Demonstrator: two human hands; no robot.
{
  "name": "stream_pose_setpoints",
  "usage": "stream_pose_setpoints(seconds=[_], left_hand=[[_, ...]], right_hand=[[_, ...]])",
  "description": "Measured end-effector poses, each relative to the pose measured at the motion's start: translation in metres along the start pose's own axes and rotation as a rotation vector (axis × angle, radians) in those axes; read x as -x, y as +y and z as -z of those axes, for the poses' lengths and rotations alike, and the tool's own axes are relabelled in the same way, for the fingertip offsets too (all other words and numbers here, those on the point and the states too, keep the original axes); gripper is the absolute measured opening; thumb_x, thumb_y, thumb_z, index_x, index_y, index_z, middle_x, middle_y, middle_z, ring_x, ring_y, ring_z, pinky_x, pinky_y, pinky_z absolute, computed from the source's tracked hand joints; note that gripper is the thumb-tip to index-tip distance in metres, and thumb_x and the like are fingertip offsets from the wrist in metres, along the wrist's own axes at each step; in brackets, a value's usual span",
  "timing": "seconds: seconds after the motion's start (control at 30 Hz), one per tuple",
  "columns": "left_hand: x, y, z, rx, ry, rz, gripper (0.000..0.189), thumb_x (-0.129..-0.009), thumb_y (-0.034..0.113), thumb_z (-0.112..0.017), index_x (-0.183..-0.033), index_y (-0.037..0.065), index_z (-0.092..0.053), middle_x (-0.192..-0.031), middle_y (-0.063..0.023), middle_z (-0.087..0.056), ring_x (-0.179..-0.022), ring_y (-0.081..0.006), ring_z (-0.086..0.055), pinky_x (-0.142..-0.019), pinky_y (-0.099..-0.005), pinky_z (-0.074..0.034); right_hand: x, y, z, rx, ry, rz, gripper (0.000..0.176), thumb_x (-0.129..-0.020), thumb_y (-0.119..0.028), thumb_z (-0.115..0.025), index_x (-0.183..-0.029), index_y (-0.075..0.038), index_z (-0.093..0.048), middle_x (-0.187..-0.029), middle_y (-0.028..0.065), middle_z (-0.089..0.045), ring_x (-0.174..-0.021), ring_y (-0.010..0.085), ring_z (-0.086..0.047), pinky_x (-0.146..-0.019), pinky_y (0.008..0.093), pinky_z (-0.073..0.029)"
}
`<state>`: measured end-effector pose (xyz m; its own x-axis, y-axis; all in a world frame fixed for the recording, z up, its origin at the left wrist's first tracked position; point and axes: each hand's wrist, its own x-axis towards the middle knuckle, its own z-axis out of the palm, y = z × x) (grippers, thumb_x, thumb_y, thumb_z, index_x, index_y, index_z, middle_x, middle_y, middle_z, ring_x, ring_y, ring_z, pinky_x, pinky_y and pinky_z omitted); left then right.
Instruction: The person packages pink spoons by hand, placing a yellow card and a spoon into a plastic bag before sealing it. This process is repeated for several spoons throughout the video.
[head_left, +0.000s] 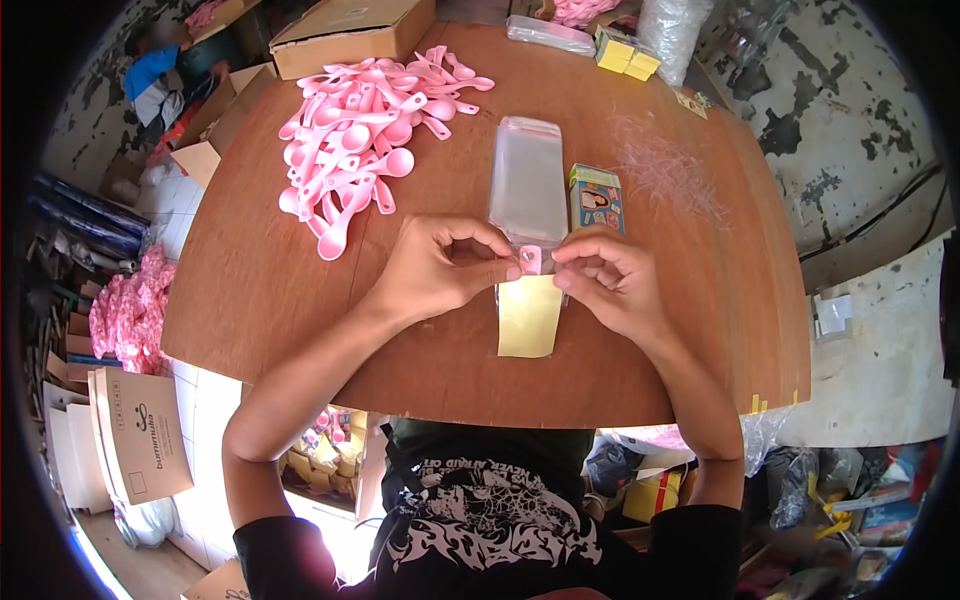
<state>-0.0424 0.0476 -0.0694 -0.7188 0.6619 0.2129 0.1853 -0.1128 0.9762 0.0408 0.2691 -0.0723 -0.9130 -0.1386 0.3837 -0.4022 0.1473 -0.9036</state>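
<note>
At the table's near edge, my left hand [455,262] and my right hand [612,275] pinch the two upper sides of a small clear plastic bag [565,298]. A yellow card [529,318] lies in or against the bag. Between my fingertips shows the pink handle end of a spoon [530,260], with a hole in it; the rest of the spoon is hidden. Just beyond my hands lies a stack of clear plastic bags [528,175]. Beside that stack is a small printed box [597,198], close to my right hand.
A heap of pink measuring spoons [350,140] covers the table's far left, before a cardboard box [350,38]. Thin plastic strips [670,165] lie at right. Yellow card stacks [627,58] stand at the back. Another person [155,80] is at far left.
</note>
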Motion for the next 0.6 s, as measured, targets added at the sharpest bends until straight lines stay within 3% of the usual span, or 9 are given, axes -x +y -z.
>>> stream_pose_setpoints(seconds=[0.2,0.27,0.3,0.33,0.4,0.47,0.5,0.53,0.6], left_hand=[[-0.001,-0.002,0.005,-0.053,-0.033,0.019,0.028,-0.079,-0.003,-0.075,-0.103,-0.003,-0.061,-0.098,-0.008,-0.066,-0.096,-0.0136,-0.063,-0.085,-0.0277,-0.053],[0.005,0.013,-0.003,0.146,-0.084,0.072,0.043,-0.077,0.002,-0.079,-0.113,-0.002,-0.056,-0.103,-0.0054,-0.062,-0.1,-0.0125,-0.061,-0.086,-0.029,-0.052],[0.01,0.02,-0.004,-0.012,-0.152,0.085,0.052,-0.074,0.008,-0.082,-0.118,0.0,-0.055,-0.108,-0.0058,-0.062,-0.102,-0.0116,-0.059,-0.086,-0.0294,-0.051],[0.016,0.022,-0.006,-0.096,-0.212,0.052,0.048,-0.073,0.012,-0.084,-0.114,0.001,-0.06,-0.1,-0.0036,-0.066,-0.093,-0.009,-0.061,-0.08,-0.0286,-0.051],[0.041,0.043,-0.01,-0.171,-0.314,0.182,0.04,-0.072,0.016,-0.085,-0.105,0.002,-0.066,-0.087,-0.0038,-0.069,-0.079,-0.0104,-0.064,-0.072,-0.027,-0.051],[0.079,0.049,-0.009,-0.267,-0.394,-0.033,0.032,-0.073,0.019,-0.084,-0.097,0.002,-0.07,-0.078,-0.0057,-0.07,-0.069,-0.0145,-0.066,-0.064,-0.0266,-0.051],[0.101,0.043,-0.005,-0.239,-0.467,-0.002,0.031,-0.074,0.019,-0.083,-0.097,0.002,-0.07,-0.079,-0.0069,-0.07,-0.069,-0.0164,-0.067,-0.062,-0.0263,-0.051],[0.123,0.038,0.001,-0.209,-0.542,0.03,0.031,-0.075,0.02,-0.082,-0.097,0.003,-0.07,-0.08,-0.0082,-0.07,-0.068,-0.0182,-0.067,-0.061,-0.026,-0.051],[0.152,0.039,0.01,-0.329,-0.641,0.35,0.027,-0.075,0.018,-0.082,-0.094,0.003,-0.071,-0.08,-0.0084,-0.07,-0.069,-0.017,-0.068,-0.06,-0.026,-0.051]], right_hand=[[0.003,0.0,-0.008,0.022,0.043,-0.032,0.025,-0.079,0.009,-0.071,-0.101,0.004,-0.06,-0.106,0.0089,-0.054,-0.089,0.0149,-0.066,-0.075,0.0255,-0.056],[0.003,-0.004,-0.011,0.021,0.033,0.076,0.025,-0.081,0.008,-0.07,-0.103,0.003,-0.06,-0.108,0.0087,-0.053,-0.087,0.0149,-0.066,-0.074,0.026,-0.057],[0.004,-0.008,-0.012,0.02,0.024,0.082,0.025,-0.081,0.008,-0.07,-0.103,0.003,-0.06,-0.108,0.0087,-0.053,-0.087,0.0149,-0.066,-0.074,0.026,-0.057],[0.008,-0.014,-0.012,-0.049,-0.05,0.045,0.024,-0.081,0.007,-0.07,-0.103,0.003,-0.06,-0.107,0.0088,-0.053,-0.087,0.0154,-0.066,-0.073,0.0265,-0.057],[0.009,-0.024,-0.01,-0.12,-0.135,0.007,0.024,-0.081,0.006,-0.07,-0.103,0.002,-0.061,-0.106,0.0088,-0.054,-0.086,0.0159,-0.066,-0.072,0.027,-0.057],[0.006,-0.033,-0.007,-0.422,-0.249,-0.01,0.024,-0.082,0.004,-0.07,-0.104,0.002,-0.061,-0.101,0.0086,-0.055,-0.083,0.0163,-0.066,-0.07,0.0264,-0.055],[0.003,-0.042,-0.005,-0.327,-0.21,-0.085,0.016,-0.084,0.001,-0.069,-0.099,0.001,-0.064,-0.091,0.0066,-0.061,-0.078,0.0133,-0.065,-0.067,0.0259,-0.053],[-0.002,-0.042,-0.003,-0.333,-0.202,-0.086,0.016,-0.084,0.001,-0.069,-0.099,0.001,-0.064,-0.091,0.0066,-0.061,-0.078,0.0133,-0.065,-0.067,0.0259,-0.053],[-0.018,-0.037,0.003,0.428,-0.139,0.017,0.005,-0.086,-0.002,-0.067,-0.091,-0.001,-0.066,-0.082,0.0047,-0.065,-0.075,0.0104,-0.065,-0.063,0.025,-0.051]])
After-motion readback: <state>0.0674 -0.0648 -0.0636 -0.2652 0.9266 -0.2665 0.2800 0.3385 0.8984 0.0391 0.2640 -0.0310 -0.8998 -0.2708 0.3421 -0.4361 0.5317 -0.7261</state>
